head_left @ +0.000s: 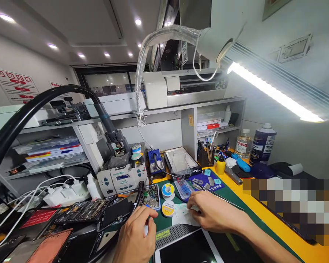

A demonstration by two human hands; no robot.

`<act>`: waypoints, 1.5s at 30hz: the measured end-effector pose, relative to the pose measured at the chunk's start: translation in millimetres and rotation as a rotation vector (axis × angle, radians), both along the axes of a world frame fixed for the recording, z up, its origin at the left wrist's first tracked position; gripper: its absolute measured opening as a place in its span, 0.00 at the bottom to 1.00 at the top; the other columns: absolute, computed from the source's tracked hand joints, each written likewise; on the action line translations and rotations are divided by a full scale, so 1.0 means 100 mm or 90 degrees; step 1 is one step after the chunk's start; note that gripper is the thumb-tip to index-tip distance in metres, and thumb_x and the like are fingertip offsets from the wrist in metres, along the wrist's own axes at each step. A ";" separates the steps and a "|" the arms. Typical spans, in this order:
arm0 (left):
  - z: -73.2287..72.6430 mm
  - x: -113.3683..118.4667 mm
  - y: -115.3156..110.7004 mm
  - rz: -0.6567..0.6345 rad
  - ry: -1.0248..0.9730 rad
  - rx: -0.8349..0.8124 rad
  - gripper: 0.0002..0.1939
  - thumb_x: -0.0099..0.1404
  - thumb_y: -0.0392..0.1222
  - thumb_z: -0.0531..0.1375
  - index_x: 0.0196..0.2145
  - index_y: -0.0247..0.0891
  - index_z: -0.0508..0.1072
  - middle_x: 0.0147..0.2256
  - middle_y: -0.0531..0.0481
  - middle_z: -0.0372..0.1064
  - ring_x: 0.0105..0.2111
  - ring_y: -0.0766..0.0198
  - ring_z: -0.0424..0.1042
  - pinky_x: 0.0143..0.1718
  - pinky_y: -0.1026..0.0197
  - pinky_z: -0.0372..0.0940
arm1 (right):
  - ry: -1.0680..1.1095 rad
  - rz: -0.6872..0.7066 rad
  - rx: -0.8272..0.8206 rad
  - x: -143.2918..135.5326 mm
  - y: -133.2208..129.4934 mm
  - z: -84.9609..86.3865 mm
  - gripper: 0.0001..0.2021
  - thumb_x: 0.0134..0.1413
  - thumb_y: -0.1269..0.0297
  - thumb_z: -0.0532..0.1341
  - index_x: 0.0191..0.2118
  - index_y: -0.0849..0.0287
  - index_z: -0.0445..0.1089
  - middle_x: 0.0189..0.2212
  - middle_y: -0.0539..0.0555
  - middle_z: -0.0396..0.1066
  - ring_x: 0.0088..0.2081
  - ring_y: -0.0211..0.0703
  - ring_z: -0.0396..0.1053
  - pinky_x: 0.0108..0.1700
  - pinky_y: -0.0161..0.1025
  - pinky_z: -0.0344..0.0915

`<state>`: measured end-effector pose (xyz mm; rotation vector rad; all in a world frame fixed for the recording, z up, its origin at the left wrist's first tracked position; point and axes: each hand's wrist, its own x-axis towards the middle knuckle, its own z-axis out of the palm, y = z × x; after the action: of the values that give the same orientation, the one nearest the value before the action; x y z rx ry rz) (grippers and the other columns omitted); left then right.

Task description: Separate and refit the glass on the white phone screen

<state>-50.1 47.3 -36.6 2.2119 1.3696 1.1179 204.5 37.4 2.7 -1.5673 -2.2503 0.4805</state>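
Plainly, a dark-screened, white-framed tablet (pixel 188 250) is laid between the hands on the worktop (pixel 290 239), its near end cut off by the view's lower edge. Beyond its far edge, the right hand (pixel 207 212) is bent down, fingers curled over a white sheet (pixel 179 216) that is partly covered; whether anything is pinched cannot be told. The left hand (pixel 138 233) is held half curled, thumb and forefinger apart; a pale thing glimpsed between them cannot be identified.
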 end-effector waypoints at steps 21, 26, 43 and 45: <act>0.02 -0.07 0.02 0.013 -0.028 0.086 0.06 0.65 0.35 0.59 0.33 0.43 0.75 0.32 0.49 0.74 0.34 0.55 0.72 0.38 0.59 0.61 | 0.269 -0.348 -0.029 0.42 0.71 -0.04 0.14 0.66 0.58 0.61 0.52 0.60 0.70 0.52 0.57 0.70 0.50 0.51 0.71 0.51 0.52 0.69; 0.03 -0.10 0.05 0.013 -0.053 0.111 0.06 0.63 0.34 0.59 0.33 0.44 0.75 0.31 0.49 0.75 0.33 0.54 0.72 0.36 0.59 0.61 | 0.379 -0.390 -0.243 0.34 0.98 0.02 0.16 0.66 0.58 0.61 0.54 0.61 0.68 0.50 0.58 0.70 0.45 0.48 0.73 0.45 0.49 0.73; -0.06 -0.07 0.05 0.003 0.064 0.205 0.11 0.68 0.34 0.50 0.33 0.43 0.70 0.31 0.50 0.73 0.34 0.56 0.74 0.35 0.58 0.64 | 0.627 -0.390 -0.307 0.21 1.08 -0.14 0.16 0.65 0.58 0.62 0.55 0.60 0.68 0.52 0.57 0.69 0.48 0.51 0.72 0.47 0.51 0.72; -0.06 -0.07 0.05 0.006 0.074 0.214 0.11 0.68 0.33 0.50 0.33 0.43 0.70 0.31 0.50 0.73 0.34 0.57 0.75 0.34 0.58 0.65 | 0.660 -0.338 -0.260 0.22 1.06 -0.16 0.16 0.65 0.59 0.62 0.55 0.60 0.68 0.52 0.57 0.69 0.48 0.51 0.72 0.47 0.51 0.72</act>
<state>-57.1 52.0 -42.8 2.5412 1.3181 1.3257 226.5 143.9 -13.5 -1.4749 -0.9615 1.2655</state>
